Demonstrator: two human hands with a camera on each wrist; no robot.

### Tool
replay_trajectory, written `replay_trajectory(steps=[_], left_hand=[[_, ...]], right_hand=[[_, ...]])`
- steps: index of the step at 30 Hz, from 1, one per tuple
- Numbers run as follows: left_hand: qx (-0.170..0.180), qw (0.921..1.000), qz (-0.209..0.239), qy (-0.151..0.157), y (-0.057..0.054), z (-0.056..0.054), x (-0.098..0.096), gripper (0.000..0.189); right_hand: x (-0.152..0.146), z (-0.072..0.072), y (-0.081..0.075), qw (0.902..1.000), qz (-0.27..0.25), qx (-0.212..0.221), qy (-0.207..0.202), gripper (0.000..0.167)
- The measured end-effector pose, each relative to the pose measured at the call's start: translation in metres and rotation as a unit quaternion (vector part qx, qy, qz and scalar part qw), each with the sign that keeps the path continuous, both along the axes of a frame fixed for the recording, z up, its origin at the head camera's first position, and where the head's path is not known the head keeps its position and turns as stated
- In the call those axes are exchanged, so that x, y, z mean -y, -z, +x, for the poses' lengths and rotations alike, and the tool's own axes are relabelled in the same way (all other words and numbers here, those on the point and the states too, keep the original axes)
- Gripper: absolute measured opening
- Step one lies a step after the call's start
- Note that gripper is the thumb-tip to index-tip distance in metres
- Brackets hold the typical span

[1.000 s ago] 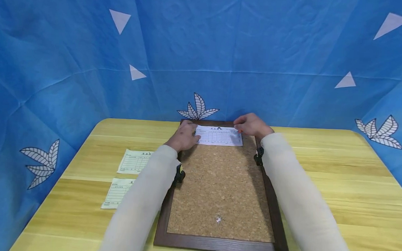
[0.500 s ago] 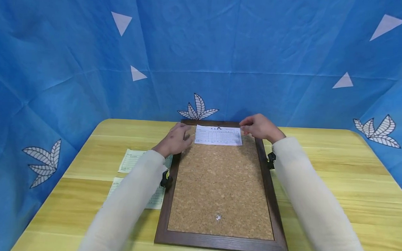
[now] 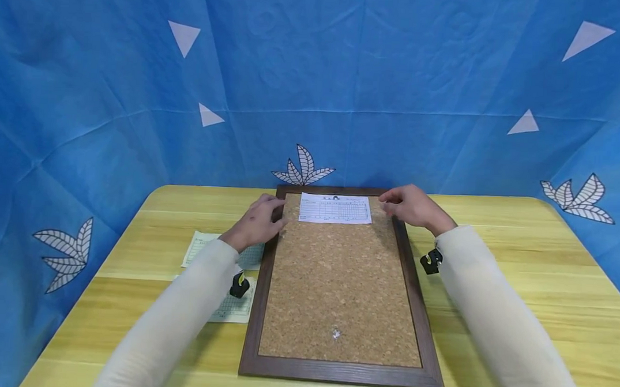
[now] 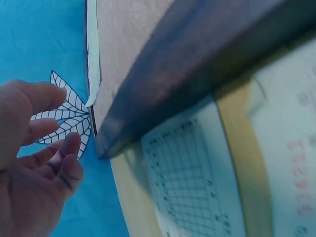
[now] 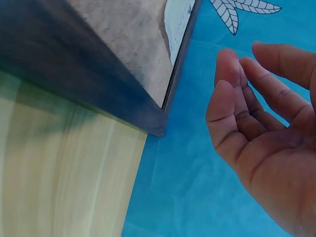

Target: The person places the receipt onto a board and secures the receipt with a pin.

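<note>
A framed cork board [image 3: 344, 287] lies on the wooden table. Across its far end is a white printed form [image 3: 335, 211], with a small dark pin [image 3: 335, 198] at its top middle. My left hand [image 3: 257, 221] hovers by the board's far left side, fingers loosely bent and holding nothing. At the far right corner my right hand [image 3: 412, 207] is beside the form, fingers relaxed; its palm [image 5: 276, 158] shows bare in the right wrist view. A small silvery cluster [image 3: 336, 333], too small to make out, is near the board's front.
Left of the board lie two pale green printed forms, a farther form [image 3: 196, 245] and a nearer form [image 3: 234, 308], partly hidden by my left arm. A blue cloth [image 3: 314, 90] with leaf and triangle prints hangs behind the table [image 3: 518, 295].
Both hands have drawn away from the form, the left hand leftward and the right hand to the right. The form stays in place at the board's far end.
</note>
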State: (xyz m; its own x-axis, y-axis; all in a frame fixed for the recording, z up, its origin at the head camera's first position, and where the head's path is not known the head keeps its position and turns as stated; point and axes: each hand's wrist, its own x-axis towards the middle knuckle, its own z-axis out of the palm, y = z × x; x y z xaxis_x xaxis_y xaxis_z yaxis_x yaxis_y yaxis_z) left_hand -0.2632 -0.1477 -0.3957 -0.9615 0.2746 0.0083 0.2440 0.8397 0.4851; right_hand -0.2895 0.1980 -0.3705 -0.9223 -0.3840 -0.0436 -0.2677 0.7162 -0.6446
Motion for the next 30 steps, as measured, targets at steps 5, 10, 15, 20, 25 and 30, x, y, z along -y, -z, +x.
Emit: replay_trajectory(steps=[5,10,15,20,25,30], left_hand=[[0.008,0.9996,0.017,-0.02,0.002,0.006,0.013,0.05],[0.003,0.9991,0.04,-0.014,0.006,0.011,0.031,0.048],[-0.006,0.9988,0.044,-0.021,0.005,0.019,0.048,0.046],[-0.015,0.9985,0.034,-0.04,0.004,0.026,0.062,0.045],[-0.025,0.9982,0.019,-0.051,0.006,0.032,0.075,0.044],[-0.028,0.9977,0.017,-0.06,0.01,0.037,0.09,0.043]], right_hand=[[-0.007,0.011,0.003,1.0,-0.002,-0.004,-0.005,0.034],[-0.013,0.023,0.007,0.9999,-0.008,-0.011,0.009,0.034],[-0.018,0.03,0.012,0.9994,-0.007,-0.018,0.028,0.03],[-0.022,0.037,0.018,0.999,-0.002,-0.022,0.039,0.026],[-0.023,0.045,0.023,0.9986,0.009,-0.026,0.045,0.024],[-0.025,0.052,0.025,0.9988,0.017,-0.019,0.042,0.026]])
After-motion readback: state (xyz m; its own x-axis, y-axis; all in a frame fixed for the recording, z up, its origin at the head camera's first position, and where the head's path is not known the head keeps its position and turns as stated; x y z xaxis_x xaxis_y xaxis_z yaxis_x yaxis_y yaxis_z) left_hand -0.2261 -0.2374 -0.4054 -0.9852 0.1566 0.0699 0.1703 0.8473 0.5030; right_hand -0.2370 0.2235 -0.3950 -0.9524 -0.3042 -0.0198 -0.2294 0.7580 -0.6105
